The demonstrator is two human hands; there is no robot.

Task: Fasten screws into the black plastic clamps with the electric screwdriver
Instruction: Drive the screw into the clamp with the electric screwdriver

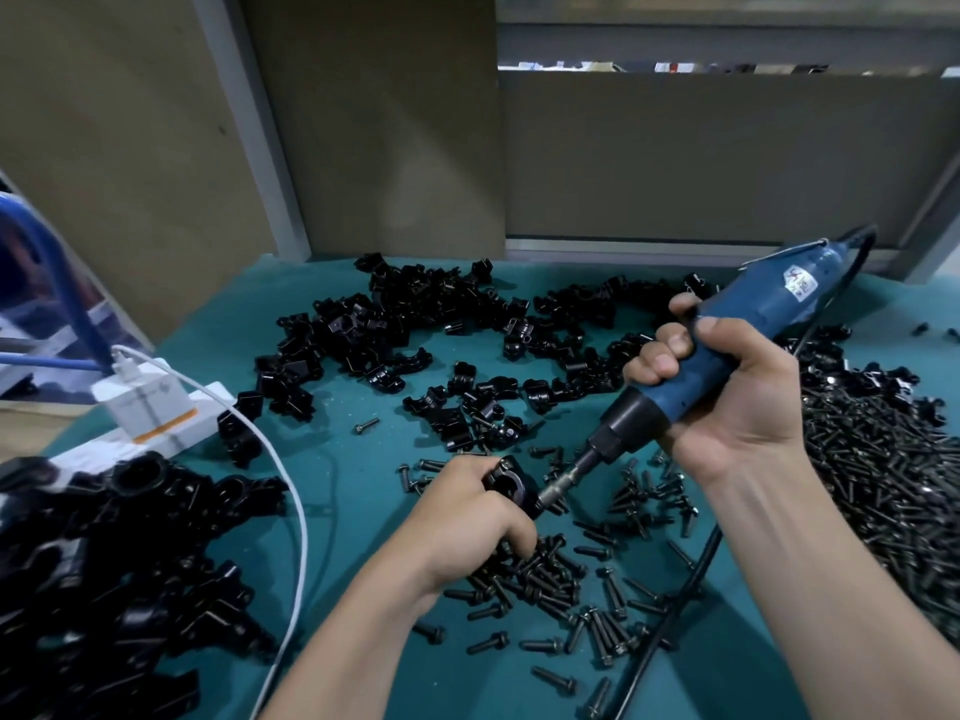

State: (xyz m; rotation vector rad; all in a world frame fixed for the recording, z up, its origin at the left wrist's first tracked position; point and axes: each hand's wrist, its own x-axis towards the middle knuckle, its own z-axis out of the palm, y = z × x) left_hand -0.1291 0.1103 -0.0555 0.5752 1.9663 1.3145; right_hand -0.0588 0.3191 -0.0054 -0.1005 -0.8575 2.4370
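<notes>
My left hand (467,517) sits low in the centre of the frame, fingers curled tight around one black plastic clamp (511,485), pinning it just above the green table mat (332,511). My right hand (727,392) is wrapped in a full fist around the blue body of the electric screwdriver (748,335), which slants from the upper right down toward the centre. Its metal bit (558,485) touches the right side of the clamp I am holding; whether a screw sits under the tip I cannot tell. The screwdriver's black cord (691,579) runs off the back of the tool and reappears along the mat toward the bottom edge.

Loose black screws (545,579) lie scattered below and right of my left hand, and a much denser heap of screws (883,475) fills the right edge. A wide spread of clamps (415,324) covers the middle of the mat, beyond my hands. A second pile of clamps (119,553) sits at the lower left. Above it, at the left edge, a white power strip (156,413) holds a white charger, and its white cable (291,491) curves down across the mat.
</notes>
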